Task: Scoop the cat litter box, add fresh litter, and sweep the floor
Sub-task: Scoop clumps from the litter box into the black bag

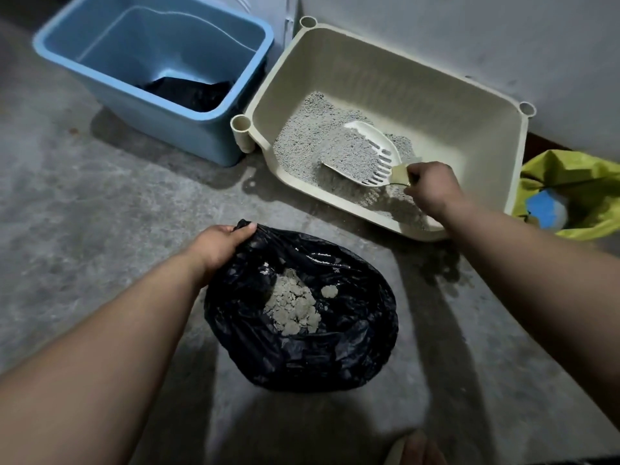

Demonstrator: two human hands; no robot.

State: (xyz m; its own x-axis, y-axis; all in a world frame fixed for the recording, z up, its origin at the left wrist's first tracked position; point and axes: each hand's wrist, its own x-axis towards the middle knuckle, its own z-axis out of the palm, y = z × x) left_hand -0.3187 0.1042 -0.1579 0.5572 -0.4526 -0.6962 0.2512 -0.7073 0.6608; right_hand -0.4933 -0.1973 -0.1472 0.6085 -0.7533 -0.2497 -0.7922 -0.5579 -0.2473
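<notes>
A cream litter box [436,92] stands on the concrete floor against the wall, with grey litter [308,135] heaped in its left half. My right hand [431,189] grips the handle of a white slotted scoop [369,152], which lies in the litter and is full of grains. In front of me a black plastic bag [302,347] sits open on the floor with pale clumps [292,307] inside. My left hand [218,245] pinches the bag's rim at its far left edge.
A blue plastic bin [100,78] with something black at its bottom stands left of the litter box. A yellow bag [583,176] with a blue item in it sits at the right by the wall. Grey concrete floor [84,213] surrounds everything.
</notes>
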